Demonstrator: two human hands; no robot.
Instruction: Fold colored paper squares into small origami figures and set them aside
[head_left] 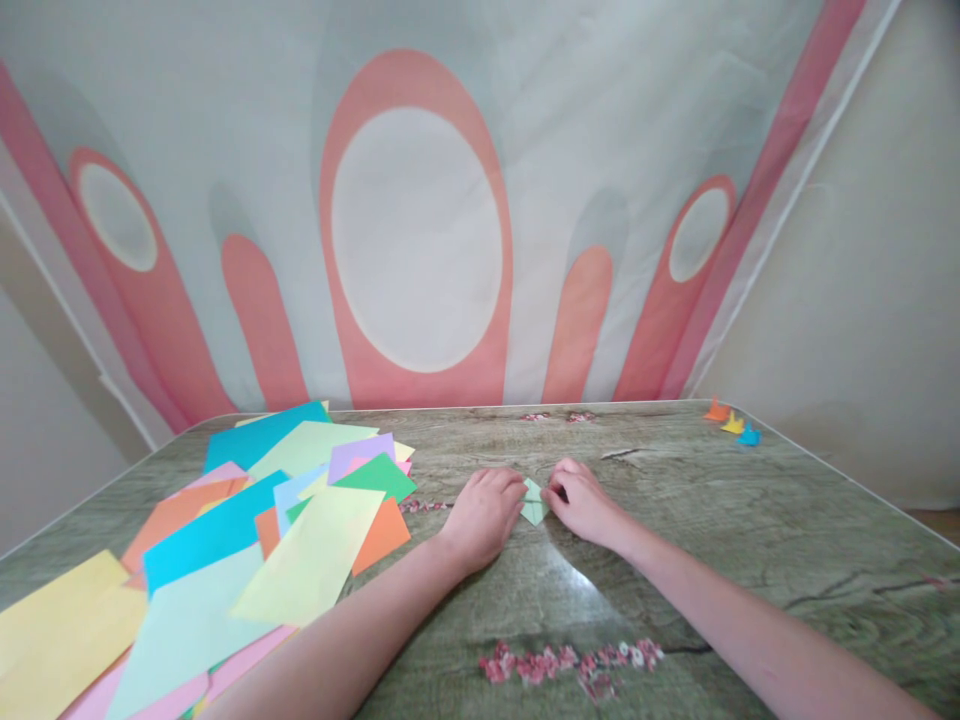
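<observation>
A small light green folded paper (pixel 533 503) lies on the table between my two hands, diamond-shaped with a crease line across it. My left hand (pixel 486 512) rests palm down at its left corner, fingers together and bent, their tips on the paper. At the right corner, the thumb and index finger of my right hand (pixel 583 503) pinch the edge, with the other fingers curled. The fingertips partly cover both side corners of the paper.
On the left spreads a pile of coloured paper sheets (pixel 315 555), some under my left forearm. Small folded paper figures in orange (pixel 717 410), yellow (pixel 733 424) and blue (pixel 748 435) stand at the far right edge. A printed backdrop (pixel 416 240) hangs behind the wood-patterned table (pixel 735 500).
</observation>
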